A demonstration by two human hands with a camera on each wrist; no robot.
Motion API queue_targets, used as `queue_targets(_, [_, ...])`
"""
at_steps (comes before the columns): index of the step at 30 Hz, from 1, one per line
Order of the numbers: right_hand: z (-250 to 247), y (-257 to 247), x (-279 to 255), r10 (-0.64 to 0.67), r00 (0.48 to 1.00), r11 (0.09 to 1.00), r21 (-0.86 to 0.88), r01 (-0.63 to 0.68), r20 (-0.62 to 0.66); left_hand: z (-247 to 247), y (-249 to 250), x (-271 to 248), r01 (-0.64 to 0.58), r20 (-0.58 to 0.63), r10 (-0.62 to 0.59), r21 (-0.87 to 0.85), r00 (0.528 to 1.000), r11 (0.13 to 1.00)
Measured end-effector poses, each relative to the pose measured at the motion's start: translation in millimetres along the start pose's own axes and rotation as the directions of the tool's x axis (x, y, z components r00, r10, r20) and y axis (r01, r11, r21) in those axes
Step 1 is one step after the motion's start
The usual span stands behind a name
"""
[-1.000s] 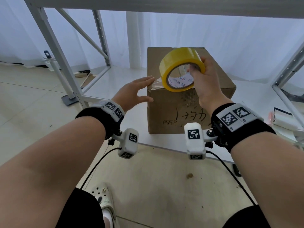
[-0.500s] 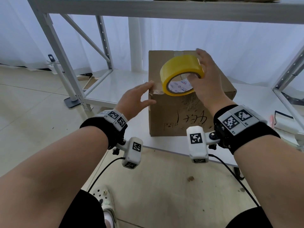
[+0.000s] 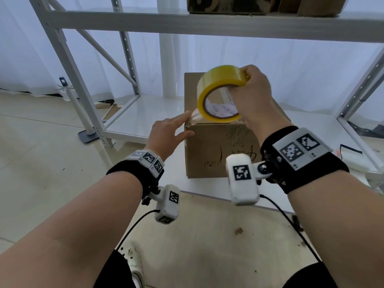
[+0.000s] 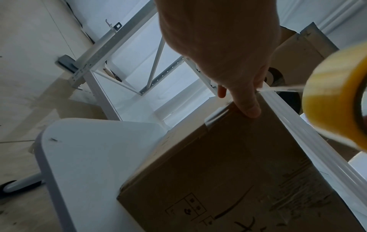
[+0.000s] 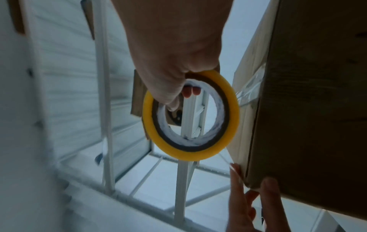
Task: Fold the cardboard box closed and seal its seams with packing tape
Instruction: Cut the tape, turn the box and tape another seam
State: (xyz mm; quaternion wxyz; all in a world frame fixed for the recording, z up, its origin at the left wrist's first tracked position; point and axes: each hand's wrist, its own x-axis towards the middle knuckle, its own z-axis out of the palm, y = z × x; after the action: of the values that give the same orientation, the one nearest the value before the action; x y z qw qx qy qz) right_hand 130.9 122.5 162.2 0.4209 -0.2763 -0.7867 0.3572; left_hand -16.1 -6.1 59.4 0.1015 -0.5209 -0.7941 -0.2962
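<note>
A closed brown cardboard box (image 3: 216,150) (image 4: 228,172) (image 5: 309,94) stands on a low white table (image 3: 133,129). My right hand (image 3: 251,96) (image 5: 174,66) grips a yellow roll of packing tape (image 3: 220,86) (image 5: 190,150) (image 4: 335,106) and holds it raised over the box's near top edge. A clear strip runs from the roll to the box's near-left top corner. There my left hand (image 3: 168,134) (image 4: 228,59) presses with straight fingers (image 3: 182,119) on the corner, thumb (image 4: 250,108) on the front face.
A white metal shelf frame (image 3: 83,84) stands around and over the table, with a shelf beam (image 3: 207,23) above carrying cardboard boxes (image 3: 239,5). At the table's right edge lies a white object (image 3: 351,161). A shoe (image 3: 131,258) and tiled floor are below.
My right hand has lifted the tape roll higher and to the right, drawing the strip out from the corner. My left hand has stayed pressed on that corner. The head camera has tilted up.
</note>
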Motion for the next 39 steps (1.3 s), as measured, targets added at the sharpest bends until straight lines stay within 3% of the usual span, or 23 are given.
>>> queue_targets(6, [-15.1, 33.1, -5.8, 0.099, 0.995, 0.994, -0.039, -0.097, 0.029, 2.9, -0.4, 0.6, 0.012, 0.034, -0.017, 0.135, 0.999, 0.991])
queue_targets(11, [-18.7, 42.4, -5.3, 0.044, 0.999, 0.994, -0.102, -0.042, 0.019, 3.2, 4.2, -3.2, 0.013, 0.007, -0.013, 0.053, 1.000, 0.999])
queue_targets(20, [-15.6, 41.8, -10.2, -0.032, 1.000, 0.985, -0.170, 0.031, -0.002, -0.5, -13.5, 7.0, -0.136, 0.022, 0.137, -0.022, 0.990, 0.990])
queue_targets(26, [-17.0, 44.7, -9.3, -0.020, 1.000, 0.984, -0.175, 0.018, -0.010, -9.9, -7.1, 4.7, -0.313, -0.046, 0.325, 0.164, 0.945, 0.935])
queue_targets(29, [-16.4, 46.5, -9.7, -0.030, 0.999, 0.983, -0.181, 0.026, -0.021, -9.6, -4.6, 8.9, -0.252, -0.061, 0.259, 0.107, 0.964, 0.962])
queue_targets(35, [-16.7, 46.2, -8.2, -0.036, 0.999, 0.978, -0.204, 0.032, -0.015, -5.1, -2.2, 5.5, -0.257, -0.134, 0.267, 0.093, 0.954, 0.962])
queue_targets(39, [-17.0, 45.1, -8.2, -0.043, 0.999, 0.979, -0.200, 0.039, -0.017, -12.0, 5.7, 1.6, -0.249, -0.092, 0.253, 0.055, 0.963, 0.967])
